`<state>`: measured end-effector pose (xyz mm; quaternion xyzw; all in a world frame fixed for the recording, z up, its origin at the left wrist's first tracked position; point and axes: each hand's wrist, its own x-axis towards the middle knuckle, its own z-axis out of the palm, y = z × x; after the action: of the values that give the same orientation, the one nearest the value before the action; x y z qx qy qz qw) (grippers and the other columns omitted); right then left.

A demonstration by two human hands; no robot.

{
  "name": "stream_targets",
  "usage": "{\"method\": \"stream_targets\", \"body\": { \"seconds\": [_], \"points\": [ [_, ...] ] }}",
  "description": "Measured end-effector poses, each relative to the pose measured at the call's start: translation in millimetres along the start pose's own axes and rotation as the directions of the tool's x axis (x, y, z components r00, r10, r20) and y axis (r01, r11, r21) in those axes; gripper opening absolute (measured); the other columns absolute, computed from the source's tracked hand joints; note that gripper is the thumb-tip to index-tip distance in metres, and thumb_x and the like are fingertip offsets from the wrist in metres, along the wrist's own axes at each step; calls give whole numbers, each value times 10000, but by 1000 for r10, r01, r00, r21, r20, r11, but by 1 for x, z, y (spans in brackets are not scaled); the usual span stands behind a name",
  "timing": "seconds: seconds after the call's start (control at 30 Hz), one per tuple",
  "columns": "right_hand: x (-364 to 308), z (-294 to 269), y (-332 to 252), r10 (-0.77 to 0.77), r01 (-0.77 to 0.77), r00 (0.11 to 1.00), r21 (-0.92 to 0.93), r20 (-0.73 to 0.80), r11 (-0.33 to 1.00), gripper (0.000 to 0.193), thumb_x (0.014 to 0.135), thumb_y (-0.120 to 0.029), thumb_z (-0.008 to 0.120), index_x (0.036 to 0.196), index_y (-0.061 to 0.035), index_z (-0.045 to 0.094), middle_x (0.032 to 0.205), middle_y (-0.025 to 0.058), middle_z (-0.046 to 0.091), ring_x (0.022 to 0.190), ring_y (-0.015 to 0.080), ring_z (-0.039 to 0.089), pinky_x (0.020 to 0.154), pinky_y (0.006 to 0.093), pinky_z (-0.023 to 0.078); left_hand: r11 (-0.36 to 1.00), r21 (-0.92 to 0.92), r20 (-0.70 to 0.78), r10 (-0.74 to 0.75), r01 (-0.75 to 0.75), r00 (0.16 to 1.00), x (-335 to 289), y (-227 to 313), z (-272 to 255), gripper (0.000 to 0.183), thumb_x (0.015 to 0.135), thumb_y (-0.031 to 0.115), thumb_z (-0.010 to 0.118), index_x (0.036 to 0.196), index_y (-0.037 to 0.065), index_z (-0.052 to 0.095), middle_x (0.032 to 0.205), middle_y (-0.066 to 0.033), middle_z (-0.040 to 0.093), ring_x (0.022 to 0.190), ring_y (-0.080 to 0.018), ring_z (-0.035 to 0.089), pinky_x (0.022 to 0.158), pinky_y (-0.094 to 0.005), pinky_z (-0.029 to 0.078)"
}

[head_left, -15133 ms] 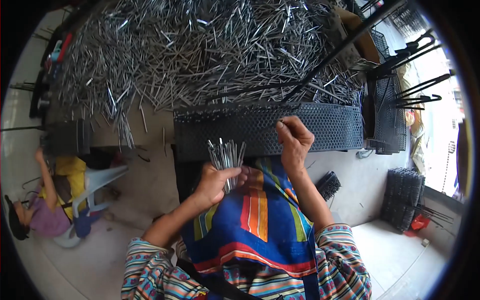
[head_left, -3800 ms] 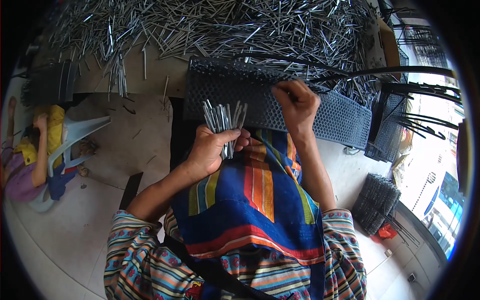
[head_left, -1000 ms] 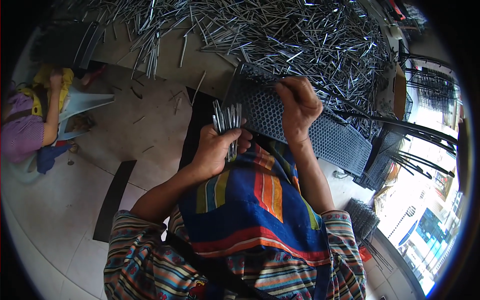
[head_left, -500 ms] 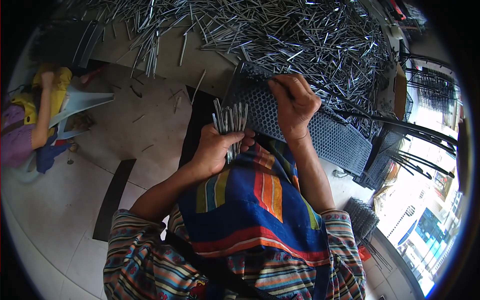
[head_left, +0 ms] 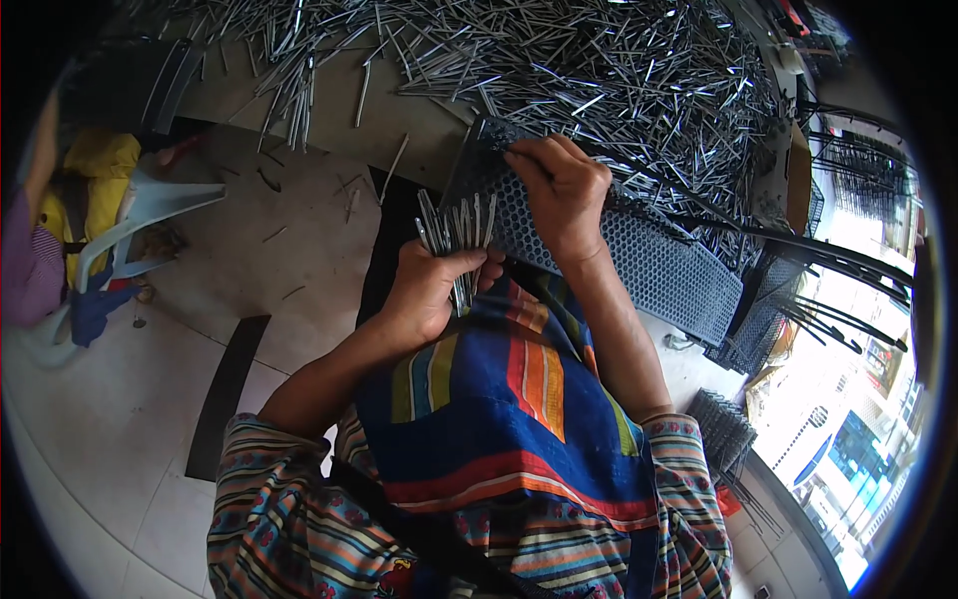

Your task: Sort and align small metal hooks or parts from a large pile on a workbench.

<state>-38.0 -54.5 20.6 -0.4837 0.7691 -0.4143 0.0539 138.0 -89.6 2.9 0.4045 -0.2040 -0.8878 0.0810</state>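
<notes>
My left hand is closed around a bundle of thin metal strips, their upper ends fanned out above the thumb. Just right of it, my right hand hovers over a dark perforated metal tray, thumb and fingertips pinched together. Whatever sits in that pinch is too small to make out. By these fingertips, at the tray's far left corner, lie small dark bits. The striped cloth over my lap reaches up to the bundle's lower ends.
A large heap of loose metal strips covers the table beyond the tray. Black bars with hooked ends jut in from the right. At left, a person in purple is beside a pale plastic chair. A few stray strips lie on the tiled floor.
My right hand has moved left and slightly nearer the tray's corner, still pinched. A strip or two in my left hand now leans further left. The person at left has shifted an arm.
</notes>
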Motion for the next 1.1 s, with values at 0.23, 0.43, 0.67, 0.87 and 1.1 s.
{"method": "stream_targets", "body": {
  "seconds": [0.23,0.43,0.67,0.87,1.1],
  "points": [
    [11,0,-2,-29,54,989,-170,145,984,92,747,-86,726,831,-53,710,739,94,665,626,233,657,545,295,492,999,-23,22,-22,23,1000,2,0,-2,178,840,-24,605,1015,-2,626,900,-140,688,761,-204,662,665,-321,526],
    [-1,-9,-6,77,-65,993,-133,88,989,142,749,-139,728,832,-25,708,729,90,671,625,183,650,589,278,501,998,-55,25,-17,18,1000,-1,7,5,154,822,-62,592,966,-40,640,879,-155,690,745,-218,670,657,-323,542],
    [-37,-24,-9,459,-720,672,365,582,591,131,764,-89,708,813,23,661,624,4,581,529,55,494,468,218,354,997,22,154,-79,76,985,-1,3,8,200,829,-71,586,1025,-46,614,902,-173,682,764,-240,681,670,-344,571],
    [-38,-32,-4,604,-588,769,601,208,542,23,803,-15,666,822,-3,660,610,-29,551,506,23,436,461,188,301,998,-43,-27,-47,46,999,-3,-10,-3,241,881,30,573,1113,-26,598,945,-151,680,805,-243,674,686,-360,562],
    [-25,-23,18,211,-143,954,297,-211,944,119,722,51,720,826,12,675,719,38,595,622,73,538,565,211,410,990,137,71,-53,43,996,-9,-12,2,269,876,30,557,1137,-30,585,918,-159,680,761,-231,674,669,-343,559]
  ]
}}
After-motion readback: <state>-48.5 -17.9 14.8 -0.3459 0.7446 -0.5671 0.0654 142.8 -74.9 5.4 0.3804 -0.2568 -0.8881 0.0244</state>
